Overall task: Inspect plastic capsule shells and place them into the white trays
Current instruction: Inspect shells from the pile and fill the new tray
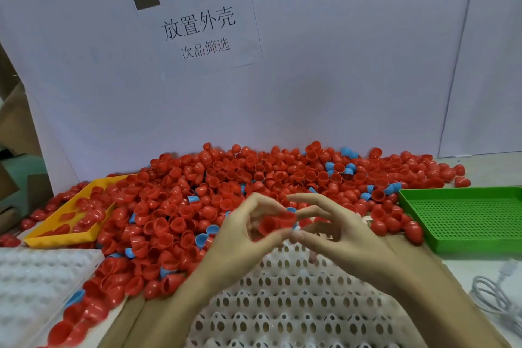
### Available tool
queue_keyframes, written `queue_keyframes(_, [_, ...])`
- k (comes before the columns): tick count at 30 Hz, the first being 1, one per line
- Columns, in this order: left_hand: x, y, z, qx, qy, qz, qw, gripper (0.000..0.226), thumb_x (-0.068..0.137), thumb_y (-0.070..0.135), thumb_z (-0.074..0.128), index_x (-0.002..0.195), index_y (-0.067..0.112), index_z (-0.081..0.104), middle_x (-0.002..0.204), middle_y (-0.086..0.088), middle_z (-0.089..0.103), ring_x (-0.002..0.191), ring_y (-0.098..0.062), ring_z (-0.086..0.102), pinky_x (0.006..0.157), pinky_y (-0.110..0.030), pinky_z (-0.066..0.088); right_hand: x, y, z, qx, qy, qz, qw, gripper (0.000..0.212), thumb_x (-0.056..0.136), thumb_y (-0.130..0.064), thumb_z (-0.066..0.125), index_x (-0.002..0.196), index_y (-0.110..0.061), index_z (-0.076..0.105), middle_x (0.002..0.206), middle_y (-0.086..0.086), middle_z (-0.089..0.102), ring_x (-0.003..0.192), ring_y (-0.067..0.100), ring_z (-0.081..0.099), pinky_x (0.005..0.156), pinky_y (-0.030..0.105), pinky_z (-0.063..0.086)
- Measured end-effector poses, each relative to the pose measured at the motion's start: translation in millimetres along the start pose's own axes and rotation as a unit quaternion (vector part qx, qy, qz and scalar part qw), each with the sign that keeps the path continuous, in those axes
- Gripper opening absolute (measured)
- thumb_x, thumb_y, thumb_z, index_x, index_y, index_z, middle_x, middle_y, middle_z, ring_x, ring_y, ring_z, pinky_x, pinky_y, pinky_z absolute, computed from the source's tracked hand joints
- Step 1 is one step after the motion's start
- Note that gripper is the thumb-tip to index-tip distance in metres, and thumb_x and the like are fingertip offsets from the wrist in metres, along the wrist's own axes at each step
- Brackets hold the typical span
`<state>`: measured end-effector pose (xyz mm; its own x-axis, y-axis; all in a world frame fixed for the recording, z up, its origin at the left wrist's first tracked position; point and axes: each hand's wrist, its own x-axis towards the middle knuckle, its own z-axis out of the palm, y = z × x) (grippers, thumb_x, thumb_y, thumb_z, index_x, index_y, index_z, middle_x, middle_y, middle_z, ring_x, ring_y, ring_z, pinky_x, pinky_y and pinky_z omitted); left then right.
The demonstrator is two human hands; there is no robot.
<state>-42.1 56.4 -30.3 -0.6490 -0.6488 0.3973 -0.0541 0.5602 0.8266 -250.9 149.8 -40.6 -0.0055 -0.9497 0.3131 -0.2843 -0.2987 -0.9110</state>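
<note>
fingers of both my left hand [240, 237] and right hand [336, 234] pinch red capsule shells [278, 222], raised over the white tray [282, 305] so i can check them; blur hides how many. the sign [199, 25] reads 放置外壳, 次品筛选. the loose pile [226, 178] lies just behind.

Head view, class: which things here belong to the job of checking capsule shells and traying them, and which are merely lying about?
Job:
left hand and right hand, pinching a red shell between them
pile of shells
white tray below the hands
second white tray

Lying about:
white cable
cardboard

Purpose unclear: yellow tray, green tray.
</note>
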Motion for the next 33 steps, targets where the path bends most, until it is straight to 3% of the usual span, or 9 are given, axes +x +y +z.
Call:
queue_keyframes(6, [-19,0,13,0.068,0.056,0.061,0.994,0.027,0.095,0.035,0.079,0.118,0.039,0.067,0.120,0.011,0.072,0.114,-0.020,0.070,0.091,-0.039,0.060,-3,-6,7,-0.017,0.019,-0.030,0.999,0.033,0.090,-0.026,0.081,0.122,-0.029,0.074,0.121,-0.008,0.073,0.098,0.020,0.076,0.072,0.033,0.064])
queue_keyframes(9, [-22,-3,13,0.024,0.066,0.042,0.997,0.043,0.091,0.037,0.083,0.126,0.038,0.057,0.123,0.012,0.072,0.112,-0.015,0.072,0.092,-0.028,0.059,-4,-5,8,-0.040,0.023,-0.028,0.999,0.025,0.091,-0.026,0.081,0.115,-0.029,0.076,0.121,-0.008,0.073,0.103,0.019,0.075,0.076,0.039,0.064])
queue_keyframes(12, [-23,-2,11,-0.042,0.070,0.035,0.996,0.045,0.090,0.028,0.084,0.125,0.027,0.056,0.127,0.003,0.072,0.117,-0.020,0.072,0.098,-0.031,0.058,-3,-4,10,-0.038,0.028,-0.043,0.998,0.012,0.094,-0.020,0.078,0.106,-0.025,0.078,0.115,-0.004,0.075,0.104,0.022,0.074,0.075,0.048,0.064])
queue_keyframes(17, [-26,1,8,-0.061,0.115,0.038,0.991,0.032,0.089,0.020,0.084,0.114,0.025,0.065,0.115,-0.001,0.076,0.107,-0.024,0.076,0.091,-0.030,0.060,-3,-6,7,-0.013,0.051,-0.048,0.997,0.013,0.092,-0.016,0.079,0.099,-0.027,0.079,0.111,0.000,0.077,0.104,0.023,0.075,0.076,0.033,0.062])
queue_keyframes(21, [-28,1,6,-0.038,0.136,0.019,0.990,0.027,0.089,0.023,0.084,0.111,0.032,0.071,0.109,0.003,0.077,0.100,-0.023,0.076,0.086,-0.037,0.063,-5,-7,9,0.010,0.035,-0.026,0.999,0.009,0.095,-0.014,0.076,0.099,-0.021,0.077,0.118,-0.003,0.076,0.108,0.020,0.074,0.081,0.030,0.061])
queue_keyframes(24, [-28,2,7,-0.046,0.144,0.010,0.988,0.044,0.087,0.027,0.085,0.125,0.038,0.067,0.115,0.007,0.073,0.096,-0.023,0.077,0.085,-0.032,0.063,-6,-10,10,0.020,0.023,-0.018,0.999,0.004,0.097,-0.017,0.074,0.101,-0.019,0.075,0.106,0.004,0.077,0.093,0.020,0.074,0.078,0.030,0.061])
queue_keyframes(26, [-28,3,8,-0.038,0.133,0.026,0.990,0.041,0.089,0.027,0.083,0.125,0.037,0.067,0.112,0.006,0.074,0.092,-0.022,0.078,0.081,-0.026,0.062,-6,-13,9,0.045,0.018,-0.006,0.999,0.008,0.100,-0.024,0.069,0.103,-0.017,0.073,0.097,0.010,0.076,0.084,0.025,0.072,0.075,0.032,0.059])
queue_keyframes(29, [-29,4,8,-0.018,0.127,0.012,0.992,0.020,0.092,0.040,0.080,0.110,0.033,0.074,0.094,0.000,0.078,0.080,-0.022,0.078,0.071,-0.025,0.061,-7,-17,10,0.107,0.001,0.035,0.994,0.022,0.103,-0.033,0.062,0.098,-0.014,0.072,0.085,0.013,0.074,0.072,0.026,0.069,0.067,0.029,0.056])
queue_keyframes(33, [-30,3,8,-0.030,0.114,-0.037,0.992,0.036,0.095,0.055,0.067,0.084,0.022,0.075,0.071,-0.007,0.074,0.059,-0.026,0.073,0.058,-0.038,0.060,-8,-18,13,0.135,-0.028,0.073,0.988,0.036,0.104,-0.045,0.059,0.082,-0.018,0.070,0.074,0.014,0.071,0.060,0.022,0.064,0.058,0.022,0.051])
